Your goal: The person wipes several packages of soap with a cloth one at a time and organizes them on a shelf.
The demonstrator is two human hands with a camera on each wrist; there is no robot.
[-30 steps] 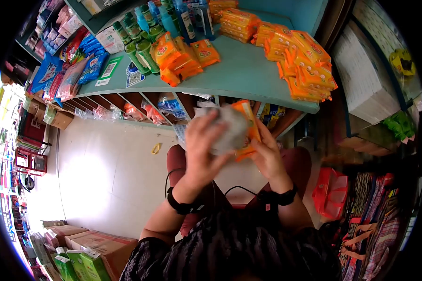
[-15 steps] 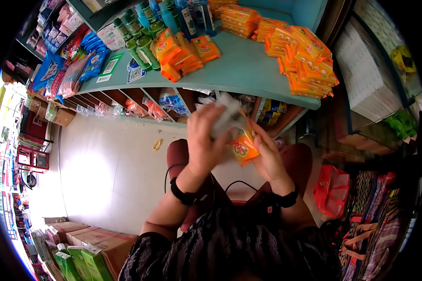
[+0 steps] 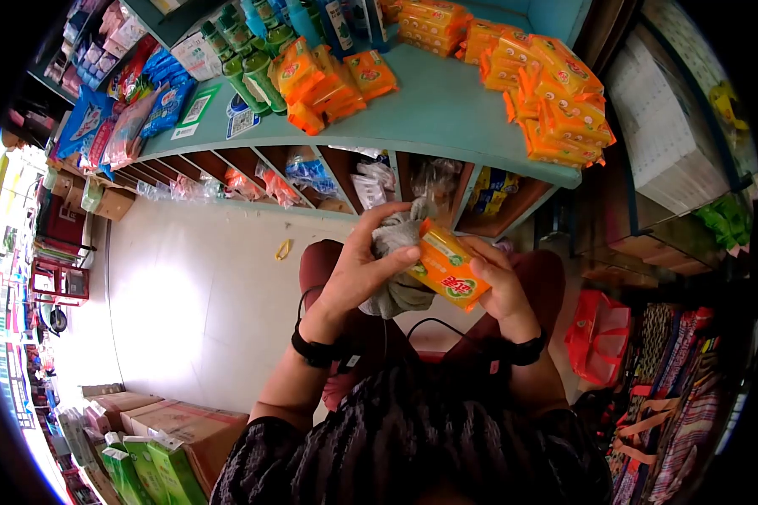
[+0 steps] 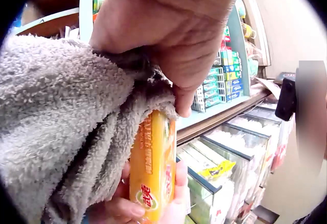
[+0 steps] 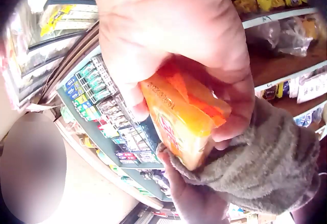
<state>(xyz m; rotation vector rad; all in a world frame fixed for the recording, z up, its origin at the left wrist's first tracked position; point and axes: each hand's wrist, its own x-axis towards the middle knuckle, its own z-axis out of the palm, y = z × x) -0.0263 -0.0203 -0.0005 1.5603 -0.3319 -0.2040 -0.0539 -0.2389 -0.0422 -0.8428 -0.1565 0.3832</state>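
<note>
Right, head view: off the bench's (image 3: 446, 109) front edge, your left hand (image 3: 349, 273) pinches grey cloth (image 3: 396, 299) against the orange packet (image 3: 451, 268). Left wrist: the cloth looks soft. Right wrist: your right hand (image 5: 179, 40) grips the packet's end; its film seems slippery, so hold both sides.

Over the teal counter (image 3: 446, 114), you have a lane between the loose orange packets (image 3: 324, 84) at left and the stacked orange packets (image 3: 564, 109) at right. Lower down, the cubbyhole dividers (image 3: 403, 172) obstruct your sideways reach.
</note>
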